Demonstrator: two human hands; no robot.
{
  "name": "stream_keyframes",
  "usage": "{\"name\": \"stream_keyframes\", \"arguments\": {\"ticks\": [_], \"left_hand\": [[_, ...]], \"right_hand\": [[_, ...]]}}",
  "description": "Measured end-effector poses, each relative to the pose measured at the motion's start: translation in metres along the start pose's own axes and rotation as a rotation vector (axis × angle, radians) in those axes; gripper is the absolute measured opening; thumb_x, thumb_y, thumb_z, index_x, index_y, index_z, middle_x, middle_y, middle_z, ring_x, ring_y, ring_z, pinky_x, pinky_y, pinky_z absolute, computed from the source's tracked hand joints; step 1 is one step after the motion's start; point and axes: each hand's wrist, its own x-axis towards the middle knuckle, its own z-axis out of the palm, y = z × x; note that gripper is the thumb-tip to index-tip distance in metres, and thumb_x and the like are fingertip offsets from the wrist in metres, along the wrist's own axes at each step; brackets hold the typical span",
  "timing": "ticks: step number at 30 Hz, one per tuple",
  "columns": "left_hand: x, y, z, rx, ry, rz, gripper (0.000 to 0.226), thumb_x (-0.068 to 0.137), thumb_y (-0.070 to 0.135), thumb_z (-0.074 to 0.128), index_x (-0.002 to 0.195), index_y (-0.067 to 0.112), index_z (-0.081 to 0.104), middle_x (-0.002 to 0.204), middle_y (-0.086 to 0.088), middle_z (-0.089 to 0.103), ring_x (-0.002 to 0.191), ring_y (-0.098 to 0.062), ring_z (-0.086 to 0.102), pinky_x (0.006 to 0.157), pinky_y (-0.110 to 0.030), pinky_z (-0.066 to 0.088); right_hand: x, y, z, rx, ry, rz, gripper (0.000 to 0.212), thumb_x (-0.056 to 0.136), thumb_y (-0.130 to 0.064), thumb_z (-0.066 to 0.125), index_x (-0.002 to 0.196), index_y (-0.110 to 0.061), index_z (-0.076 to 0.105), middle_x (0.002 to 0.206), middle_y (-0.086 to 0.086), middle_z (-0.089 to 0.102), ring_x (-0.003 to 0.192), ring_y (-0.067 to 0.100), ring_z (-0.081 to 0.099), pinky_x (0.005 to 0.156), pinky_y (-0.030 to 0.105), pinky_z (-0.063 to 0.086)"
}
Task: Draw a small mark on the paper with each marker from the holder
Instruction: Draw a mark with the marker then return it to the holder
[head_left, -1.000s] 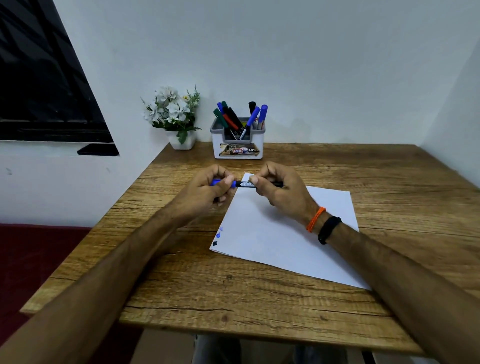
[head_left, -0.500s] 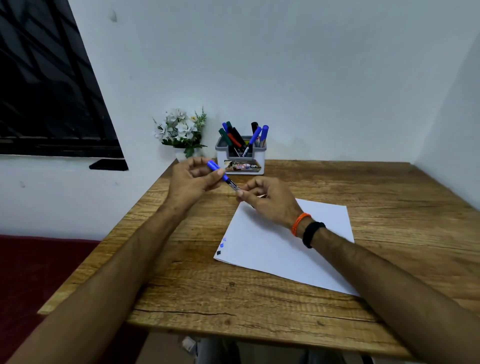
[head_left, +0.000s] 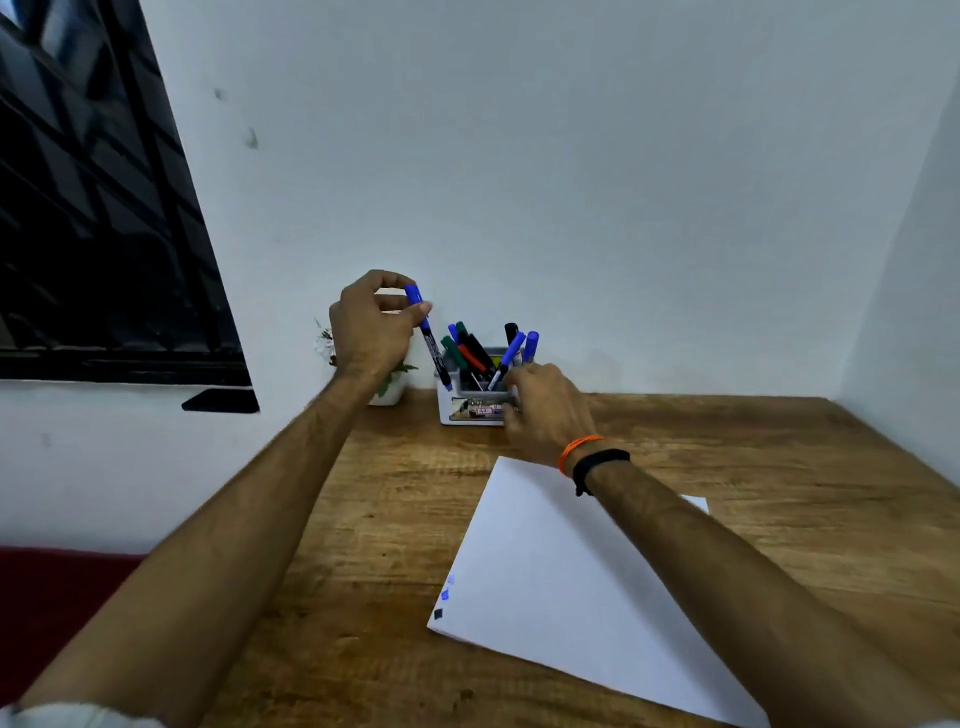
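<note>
The left hand (head_left: 371, 327), raised left of centre in the frame, pinches a blue marker (head_left: 429, 336) between thumb and curled fingers, cap up, its lower end at the holder's (head_left: 470, 408) left rim. The right hand (head_left: 545, 402) rests against the holder's right side; whether that grip is closed on anything I cannot tell. Half a second ago both hands held this marker low over the surface (head_left: 779, 467); now they have split and reached back. The paper (head_left: 561, 587) lies lower centre, small marks at its left corner.

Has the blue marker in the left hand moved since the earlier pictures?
Yes. The blue marker went from above the paper toward the holder; its lower end now meets the holder's left edge.
</note>
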Motion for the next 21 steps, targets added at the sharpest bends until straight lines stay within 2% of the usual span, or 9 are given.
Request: {"name": "stream_keyframes", "arguments": {"ticks": [7, 10, 14, 17, 21], "left_hand": [[0.035, -0.008, 0.022, 0.102, 0.049, 0.093, 0.023, 0.078, 0.024, 0.079, 0.097, 0.022, 0.068, 0.078, 0.007, 0.07, 0.066, 0.005, 0.065, 0.065, -0.01, 0.051], [0.039, -0.014, 0.03, 0.138, 0.047, 0.085, 0.025, 0.079, 0.024, 0.079, 0.101, 0.018, 0.069, 0.082, 0.006, 0.069, 0.068, 0.002, 0.065, 0.059, -0.004, 0.046], [0.036, -0.03, 0.039, 0.323, -0.016, 0.071, 0.02, 0.081, 0.027, 0.077, 0.096, 0.016, 0.072, 0.083, 0.006, 0.068, 0.074, -0.006, 0.063, 0.063, -0.006, 0.04], [0.029, -0.053, 0.044, 0.464, -0.088, 0.027, 0.018, 0.081, 0.027, 0.076, 0.092, 0.014, 0.073, 0.087, -0.001, 0.073, 0.076, -0.012, 0.064, 0.072, -0.019, 0.045], [0.022, -0.065, 0.044, 0.49, -0.095, -0.003, 0.022, 0.08, 0.026, 0.075, 0.099, 0.016, 0.071, 0.082, 0.003, 0.07, 0.081, -0.015, 0.066, 0.075, -0.022, 0.045]], "right_hand": [[0.013, 0.006, 0.02, -0.065, 0.016, -0.03, 0.034, 0.086, -0.021, 0.058, 0.118, -0.008, 0.06, 0.123, 0.012, 0.06, 0.11, 0.028, 0.052, 0.091, 0.038, 0.045], [0.015, 0.006, 0.024, -0.08, 0.019, -0.021, 0.037, 0.087, -0.021, 0.058, 0.122, -0.008, 0.058, 0.127, 0.013, 0.059, 0.113, 0.028, 0.052, 0.094, 0.039, 0.045], [0.017, 0.007, 0.026, -0.083, 0.018, -0.021, 0.041, 0.089, -0.022, 0.057, 0.127, -0.008, 0.055, 0.131, 0.011, 0.056, 0.117, 0.026, 0.05, 0.097, 0.037, 0.044], [0.015, 0.008, 0.028, -0.078, 0.042, -0.03, 0.04, 0.088, -0.021, 0.056, 0.126, -0.007, 0.056, 0.129, 0.011, 0.057, 0.116, 0.025, 0.05, 0.095, 0.036, 0.045], [0.013, 0.009, 0.028, -0.082, 0.045, -0.041, 0.04, 0.088, -0.021, 0.057, 0.126, -0.007, 0.056, 0.131, 0.011, 0.056, 0.118, 0.025, 0.05, 0.095, 0.035, 0.046]]}}
